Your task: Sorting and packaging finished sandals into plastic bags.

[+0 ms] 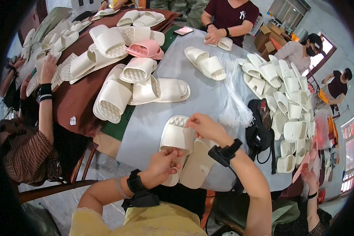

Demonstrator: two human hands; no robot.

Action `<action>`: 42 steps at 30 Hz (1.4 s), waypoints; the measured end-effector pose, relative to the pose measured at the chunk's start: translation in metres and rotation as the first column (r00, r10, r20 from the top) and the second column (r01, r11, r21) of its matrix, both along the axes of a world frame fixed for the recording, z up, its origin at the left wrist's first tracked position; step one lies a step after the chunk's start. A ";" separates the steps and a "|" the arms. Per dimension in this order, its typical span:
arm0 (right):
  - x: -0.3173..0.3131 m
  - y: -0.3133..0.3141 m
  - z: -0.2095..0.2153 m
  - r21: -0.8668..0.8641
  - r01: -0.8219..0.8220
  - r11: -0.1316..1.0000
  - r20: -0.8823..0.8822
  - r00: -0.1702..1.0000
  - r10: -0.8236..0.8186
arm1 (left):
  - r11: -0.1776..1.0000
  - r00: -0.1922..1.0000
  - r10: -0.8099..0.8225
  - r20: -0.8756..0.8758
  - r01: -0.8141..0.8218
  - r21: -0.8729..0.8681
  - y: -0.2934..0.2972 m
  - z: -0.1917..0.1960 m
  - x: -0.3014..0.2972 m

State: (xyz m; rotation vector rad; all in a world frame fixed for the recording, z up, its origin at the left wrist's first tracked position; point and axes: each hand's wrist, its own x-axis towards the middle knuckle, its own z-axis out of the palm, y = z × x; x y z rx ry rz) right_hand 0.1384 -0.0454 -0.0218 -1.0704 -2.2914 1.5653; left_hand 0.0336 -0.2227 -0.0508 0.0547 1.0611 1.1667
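A cream slipper [177,137] lies on the grey tabletop [208,100] in front of me, on top of a second cream slipper [196,165] turned sole up. My left hand [163,165] pinches the near edge of the top slipper's strap. My right hand [205,126] grips its far right edge by the ribbed footbed. Both wrists wear black bands.
Several cream slippers and a pink one [144,49] cover the brown cloth [76,98] at left. A heap of slippers [287,98] rises at right, beside clear plastic ties [234,98] and a black bag [259,129]. Other people sit around the table; one in a maroon shirt [228,15] handles a slipper.
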 end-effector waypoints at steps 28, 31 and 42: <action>0.011 -0.041 0.013 -0.204 0.479 0.854 -0.465 0.720 -0.515 | 0.808 0.414 -0.016 -0.910 0.542 0.232 -0.001 0.052 -0.018; 0.017 -0.058 0.018 -0.346 0.480 0.806 -0.509 0.626 -0.591 | 0.736 -0.026 0.567 -0.823 0.464 0.493 0.066 0.022 -0.009; 0.050 -0.153 -0.028 -0.662 0.536 0.525 -0.494 0.214 -0.842 | 0.325 0.209 0.385 -0.899 0.881 0.344 0.155 0.022 -0.010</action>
